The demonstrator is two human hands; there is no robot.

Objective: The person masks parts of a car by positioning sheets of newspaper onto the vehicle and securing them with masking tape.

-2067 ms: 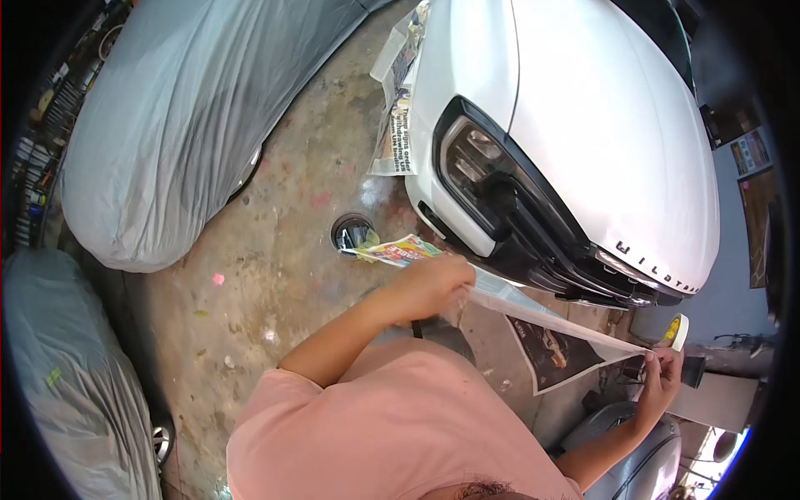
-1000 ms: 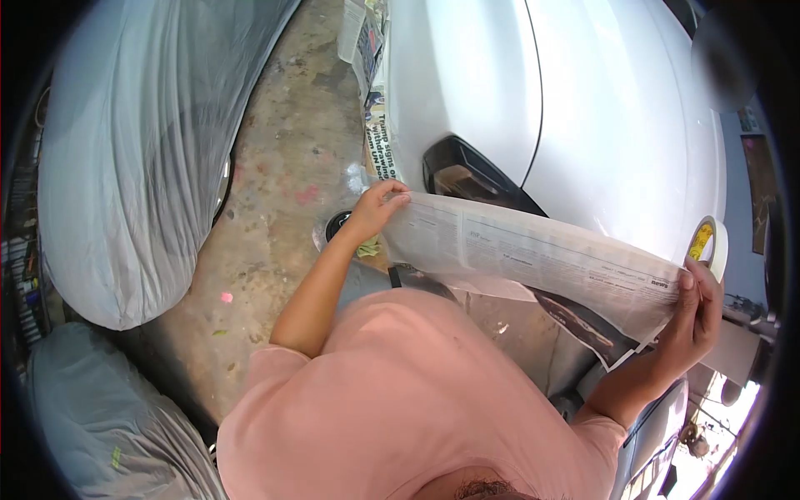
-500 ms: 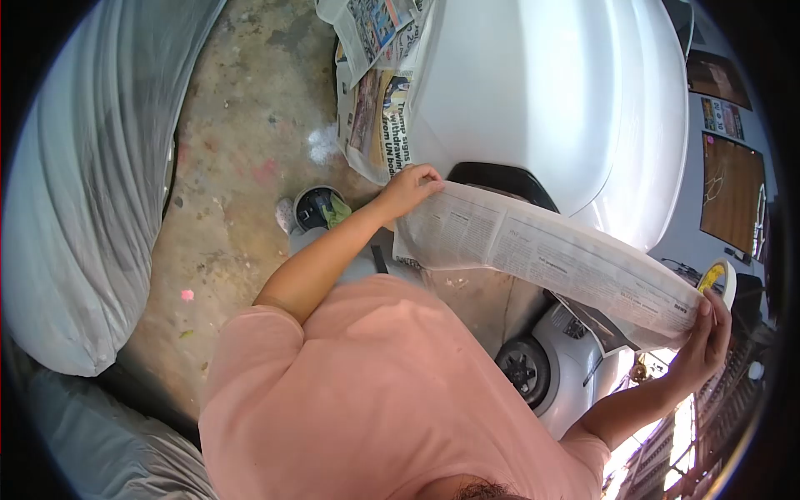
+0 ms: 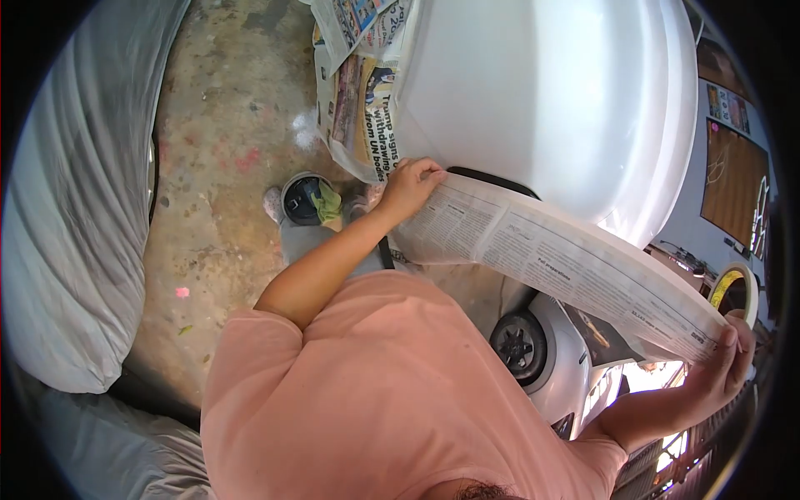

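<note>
two bare hands hold one long newspaper sheet [image 4: 567, 271], stretched slantwise from the person's left hand [image 4: 410, 185] to the right hand [image 4: 727, 357]. the left hand has thumb and fingertips pinched together on the sheet's upper left corner, the other fingers curled in. the right hand pinches the far end, thumb on the printed side. one roll of tape [image 4: 735, 296], pale with a yellow inner face, touches the right fingertips; whether they also grip it cannot be told. the sheet lies between the person's pink shirt [image 4: 392, 375] and one white car [image 4: 542, 83], overlapping the lower part of a single black-edged opening or lamp [image 4: 496, 181]. a dark printed picture hangs below its right half.

at least two more pieces of newspaper [image 4: 346, 112] cover the car's left edge, next to the left hand. their bold headline reads "trump signs", "withdrawing" and "from un bodies", with part of it cut off. on the held sheet, "preparations" and "news" can be made out; the columns are too small to read.

two grey covers [image 4: 83, 200] show at the left, one above the other. one silver vehicle [image 4: 567, 367] shows one black wheel [image 4: 518, 346]. on the floor [image 4: 225, 167] lie one pink scrap [image 4: 182, 292] and one small green scrap [image 4: 185, 330].
</note>
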